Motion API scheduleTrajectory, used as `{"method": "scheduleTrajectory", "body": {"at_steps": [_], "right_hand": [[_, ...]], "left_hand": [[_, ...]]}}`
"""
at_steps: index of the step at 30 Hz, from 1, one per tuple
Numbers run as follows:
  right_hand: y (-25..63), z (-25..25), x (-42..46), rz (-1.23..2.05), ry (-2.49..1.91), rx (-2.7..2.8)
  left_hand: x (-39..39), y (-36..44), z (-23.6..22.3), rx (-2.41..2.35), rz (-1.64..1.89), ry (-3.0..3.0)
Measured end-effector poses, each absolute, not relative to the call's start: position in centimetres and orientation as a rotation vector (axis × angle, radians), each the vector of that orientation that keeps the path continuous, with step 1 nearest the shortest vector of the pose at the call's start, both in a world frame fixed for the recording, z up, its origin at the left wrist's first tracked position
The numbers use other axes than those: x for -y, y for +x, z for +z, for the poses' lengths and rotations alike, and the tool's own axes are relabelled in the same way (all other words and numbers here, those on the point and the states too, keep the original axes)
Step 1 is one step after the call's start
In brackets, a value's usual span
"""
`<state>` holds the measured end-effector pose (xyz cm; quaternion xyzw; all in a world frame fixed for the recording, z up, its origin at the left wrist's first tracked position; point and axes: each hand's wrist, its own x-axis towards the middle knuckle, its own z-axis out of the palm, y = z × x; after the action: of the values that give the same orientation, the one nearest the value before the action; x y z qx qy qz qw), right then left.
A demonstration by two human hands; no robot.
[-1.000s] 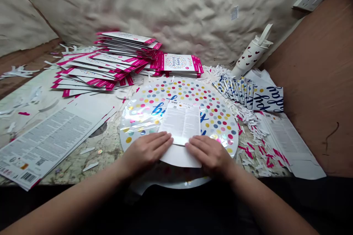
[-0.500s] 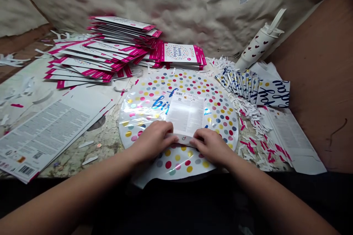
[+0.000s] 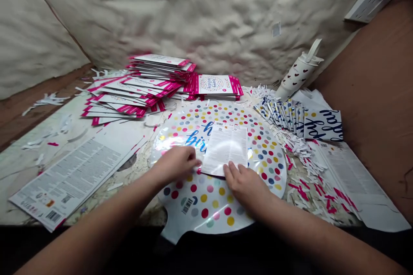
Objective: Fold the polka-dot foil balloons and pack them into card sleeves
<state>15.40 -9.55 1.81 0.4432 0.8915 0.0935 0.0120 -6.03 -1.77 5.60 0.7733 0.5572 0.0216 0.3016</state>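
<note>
A round foil balloon (image 3: 209,212) with coloured dots and blue lettering lies flat before me, its tail towards me. On its middle rests a printed cardboard sleeve (image 3: 224,148), text side up. My right hand (image 3: 247,182) presses on the sleeve's near edge with fingers stretched out. By the near left corner, my left hand (image 3: 177,163) is closed, thumb and fingers together. Its grip is blurred, and a small pink bit shows below the fingertips; I cannot tell what it holds. Folded foil balloons (image 3: 322,124) lie in a fanned row to the right.
Pink-and-white packets (image 3: 129,94) are piled at the back left, beside a smaller stack (image 3: 214,84). Flat printed cards (image 3: 71,176) lie left, more cards (image 3: 348,176) right. Paper scraps (image 3: 303,189) litter the right side. A white tumbler with hearts (image 3: 298,73) leans at the back.
The sleeve's near edge, earlier raised between both hands, now lies down. My left hand has come off it to the left; my right hand's fingers have flattened onto it. The view has shifted.
</note>
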Motion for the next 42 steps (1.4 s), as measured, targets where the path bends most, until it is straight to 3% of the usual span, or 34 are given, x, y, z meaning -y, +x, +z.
{"method": "scheduleTrajectory", "body": {"at_steps": [3,6,9,14,17,22,28,30,34,36,39,42], "right_hand": [[15.5,3.1,9.4,0.474,1.449,-2.903],[15.0,3.6,9.6,0.625,1.455,-3.121],[14.0,2.9,10.0,0.707,1.538,-3.186],[13.4,2.1,10.5,0.660,1.688,-3.204],[14.0,3.0,10.4,0.298,1.747,-3.266],[14.0,4.6,9.1,-0.830,2.113,-3.103],[15.1,4.2,7.9,-1.644,2.146,-2.913],[17.2,4.8,8.1,-1.547,2.054,-2.720],[21.0,7.6,8.3,-0.488,2.335,-2.826],[21.3,9.1,8.0,-0.281,2.346,-3.111],[20.3,10.1,7.3,-1.035,2.011,-3.380],[19.1,8.9,6.2,-1.860,2.125,-3.162]], "left_hand": [[4.5,-5.5,5.8,-1.171,0.088,1.447],[6.4,-3.8,4.8,-0.936,0.450,0.843],[7.0,-2.1,3.5,-0.990,0.778,0.559],[7.2,-1.1,3.1,-0.959,0.838,0.202],[7.5,-1.4,3.5,-0.896,0.908,0.239],[7.7,-2.0,3.7,-1.010,0.872,0.624],[7.3,-2.5,3.7,-1.053,0.846,0.802],[7.0,-3.1,4.3,-1.153,0.892,1.075],[6.8,-4.3,7.2,-1.401,0.811,1.960],[6.6,-4.5,9.1,-1.246,0.786,2.316],[5.9,-5.1,11.1,-1.002,0.984,2.315],[4.6,-6.4,11.7,-0.921,1.002,2.233]]}}
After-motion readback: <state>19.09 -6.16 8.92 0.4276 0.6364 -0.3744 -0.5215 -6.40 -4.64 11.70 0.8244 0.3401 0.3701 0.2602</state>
